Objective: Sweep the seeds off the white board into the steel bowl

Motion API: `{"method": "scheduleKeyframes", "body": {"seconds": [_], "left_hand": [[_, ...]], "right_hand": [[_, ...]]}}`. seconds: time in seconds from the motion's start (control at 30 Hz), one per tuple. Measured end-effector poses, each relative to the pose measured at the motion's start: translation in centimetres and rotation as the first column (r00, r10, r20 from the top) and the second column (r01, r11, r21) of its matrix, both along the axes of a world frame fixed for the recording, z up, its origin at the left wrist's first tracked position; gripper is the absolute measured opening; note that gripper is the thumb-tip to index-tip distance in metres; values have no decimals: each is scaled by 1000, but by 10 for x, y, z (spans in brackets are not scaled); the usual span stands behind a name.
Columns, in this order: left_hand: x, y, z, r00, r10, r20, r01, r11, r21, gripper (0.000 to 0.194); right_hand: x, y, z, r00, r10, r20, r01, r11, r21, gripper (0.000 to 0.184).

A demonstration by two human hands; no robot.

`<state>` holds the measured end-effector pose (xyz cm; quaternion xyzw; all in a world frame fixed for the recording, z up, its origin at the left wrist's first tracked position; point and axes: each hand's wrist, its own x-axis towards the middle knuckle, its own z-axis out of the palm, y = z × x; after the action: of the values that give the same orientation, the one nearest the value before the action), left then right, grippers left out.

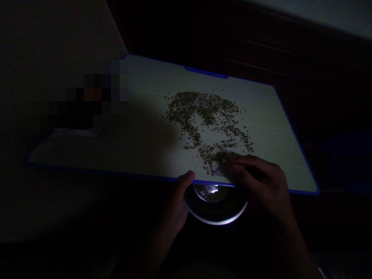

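A white board (139,147) with a blue rim carries many small dark seeds or grains (200,106), scattered over its middle and down toward the near edge. Below that edge is a round metal bowl (216,222), partly hidden by the board, with similar grains inside. My left hand (176,211) is closed at the bowl's left side, its thumb up against the board's edge; the fingers are mostly hidden. Pinched in my right hand (266,180) is a thin, pale flat piece (223,171), resting on the board among the nearest grains. Its exact kind is unclear.
The scene is very dark. At the left, a blurred-out patch (87,95) covers something at the board's far left end. A pale surface (58,31) lies behind it, and a light strip (328,15) crosses the upper right.
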<state>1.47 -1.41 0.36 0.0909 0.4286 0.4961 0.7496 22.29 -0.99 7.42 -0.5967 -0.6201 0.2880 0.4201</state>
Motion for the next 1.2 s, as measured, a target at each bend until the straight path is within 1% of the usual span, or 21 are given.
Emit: {"method": "scheduleKeyframes", "body": {"seconds": [0.27, 0.4, 0.63, 0.77, 0.97, 1.1, 1.2], "left_hand": [[1, -1, 1, 1000, 2, 14, -2, 1000, 4, 29], [0, -1, 1, 1000, -12, 12, 12, 1000, 7, 27], [0, -1, 1, 1000, -5, 10, 5, 1000, -2, 23], [-1, -2, 0, 1000, -12, 15, 12, 1000, 6, 24], [-1, -2, 1, 1000, -2, 9, 2, 1000, -26, 27], [0, -1, 0, 1000, 5, 26, -4, 1000, -27, 28], [0, -1, 0, 999, 17, 37, -17, 1000, 1, 30]], "right_hand": [[-1, 1, 2, 999, 39, 22, -39, 999, -8, 13], [-1, 1, 3, 999, 47, 23, -46, 999, -9, 12], [0, 1, 3, 996, 90, 26, -90, 996, -15, 13], [0, 1, 4, 993, 115, 31, -115, 993, -9, 13], [0, 3, 6, 990, 141, 30, -141, 990, 2, 12], [1, 1, 4, 995, 104, 4, -104, 995, -1, 10], [-1, 0, 1, 999, 4, -41, -4, 1000, -14, 12]]}}
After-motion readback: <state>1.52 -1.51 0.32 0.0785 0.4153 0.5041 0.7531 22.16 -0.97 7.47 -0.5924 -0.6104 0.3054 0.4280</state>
